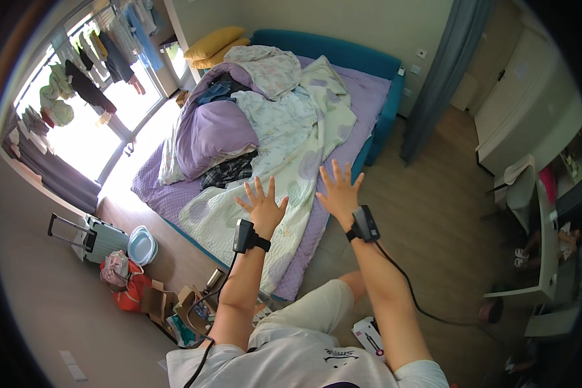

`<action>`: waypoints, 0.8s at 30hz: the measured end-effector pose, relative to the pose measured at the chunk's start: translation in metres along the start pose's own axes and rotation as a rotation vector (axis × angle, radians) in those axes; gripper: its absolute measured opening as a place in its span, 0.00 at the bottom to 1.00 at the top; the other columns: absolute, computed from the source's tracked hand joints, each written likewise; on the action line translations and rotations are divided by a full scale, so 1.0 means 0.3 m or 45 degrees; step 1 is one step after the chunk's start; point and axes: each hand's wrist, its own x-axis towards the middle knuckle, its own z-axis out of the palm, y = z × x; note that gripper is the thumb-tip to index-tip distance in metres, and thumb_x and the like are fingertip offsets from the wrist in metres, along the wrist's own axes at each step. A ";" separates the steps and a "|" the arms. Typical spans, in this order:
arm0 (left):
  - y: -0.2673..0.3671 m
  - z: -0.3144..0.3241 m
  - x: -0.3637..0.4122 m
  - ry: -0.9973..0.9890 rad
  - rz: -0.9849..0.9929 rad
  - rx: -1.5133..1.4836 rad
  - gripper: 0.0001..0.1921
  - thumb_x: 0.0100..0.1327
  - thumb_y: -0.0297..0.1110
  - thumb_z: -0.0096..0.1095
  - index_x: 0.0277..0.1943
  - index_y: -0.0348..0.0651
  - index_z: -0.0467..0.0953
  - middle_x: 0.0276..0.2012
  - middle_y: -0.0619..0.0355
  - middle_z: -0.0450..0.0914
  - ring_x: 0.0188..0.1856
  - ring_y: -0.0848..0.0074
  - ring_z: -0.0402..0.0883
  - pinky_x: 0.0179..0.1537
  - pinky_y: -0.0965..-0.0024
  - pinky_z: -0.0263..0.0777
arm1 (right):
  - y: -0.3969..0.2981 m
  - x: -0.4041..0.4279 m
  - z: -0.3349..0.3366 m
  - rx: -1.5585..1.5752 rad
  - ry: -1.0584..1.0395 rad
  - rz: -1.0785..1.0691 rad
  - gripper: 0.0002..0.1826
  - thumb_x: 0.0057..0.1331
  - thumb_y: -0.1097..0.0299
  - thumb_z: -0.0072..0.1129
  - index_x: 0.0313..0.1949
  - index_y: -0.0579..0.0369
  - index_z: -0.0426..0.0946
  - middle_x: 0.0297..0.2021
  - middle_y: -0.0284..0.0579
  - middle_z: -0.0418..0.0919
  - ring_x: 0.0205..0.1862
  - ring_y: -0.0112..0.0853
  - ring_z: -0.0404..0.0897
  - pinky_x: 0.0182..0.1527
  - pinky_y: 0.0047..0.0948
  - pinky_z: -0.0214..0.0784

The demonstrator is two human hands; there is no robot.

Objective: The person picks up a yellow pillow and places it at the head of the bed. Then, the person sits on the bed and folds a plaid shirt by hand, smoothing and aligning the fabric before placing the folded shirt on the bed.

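Note:
Both arms reach out in front of me over the near end of a bed. My left hand (263,209) is spread and holds nothing, seen against a pale patterned quilt (252,208). My right hand (340,193) also has its fingers apart and is bare, seen against the bed's right edge. Each wrist wears a strapped black device with a cable. On the bed lie a purple pillow or bundled cover (218,131), a floral quilt (271,68), dark plaid cloth (228,170) and blue denim clothing (218,92), all rumpled over a lilac sheet (368,89).
Yellow cushions (216,46) and a teal headboard (320,46) stand at the far end. On the left are a suitcase (107,237), blue basins (142,245), a red bag (133,291) and open cardboard boxes (159,303). A grey curtain (446,77) and a white desk (545,262) are right.

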 end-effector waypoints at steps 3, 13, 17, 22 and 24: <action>0.092 0.009 -0.029 -0.015 0.012 -0.024 0.38 0.64 0.63 0.50 0.73 0.59 0.55 0.73 0.47 0.48 0.73 0.41 0.40 0.61 0.20 0.30 | 0.128 -0.078 -0.036 0.036 0.005 0.069 0.40 0.62 0.45 0.60 0.70 0.35 0.56 0.72 0.45 0.48 0.72 0.56 0.45 0.61 0.79 0.43; 0.562 0.105 0.020 -0.074 -0.117 -0.044 0.38 0.62 0.63 0.51 0.72 0.59 0.57 0.73 0.46 0.49 0.73 0.41 0.41 0.62 0.22 0.30 | 0.597 0.003 -0.077 -0.022 0.029 -0.129 0.42 0.60 0.46 0.63 0.70 0.36 0.56 0.72 0.46 0.47 0.72 0.56 0.45 0.62 0.79 0.41; 0.659 0.104 0.123 0.023 -0.067 0.004 0.38 0.62 0.63 0.52 0.72 0.59 0.57 0.73 0.46 0.49 0.73 0.41 0.41 0.62 0.21 0.30 | 0.720 0.104 -0.057 0.004 0.077 -0.121 0.42 0.59 0.49 0.64 0.70 0.38 0.56 0.72 0.47 0.48 0.72 0.56 0.46 0.62 0.78 0.43; 0.693 0.109 0.226 -0.003 -0.217 0.013 0.39 0.62 0.62 0.52 0.73 0.59 0.53 0.74 0.47 0.47 0.74 0.41 0.40 0.62 0.22 0.30 | 0.847 0.218 0.014 -0.027 -0.016 -0.146 0.42 0.60 0.48 0.63 0.70 0.38 0.56 0.72 0.47 0.49 0.72 0.54 0.47 0.64 0.75 0.43; 0.709 0.129 0.281 0.028 -0.251 0.010 0.39 0.61 0.62 0.54 0.72 0.58 0.56 0.73 0.47 0.48 0.73 0.41 0.41 0.62 0.21 0.30 | 0.920 0.290 0.052 -0.071 -0.065 -0.145 0.42 0.60 0.47 0.62 0.71 0.38 0.55 0.72 0.46 0.49 0.73 0.53 0.47 0.65 0.73 0.43</action>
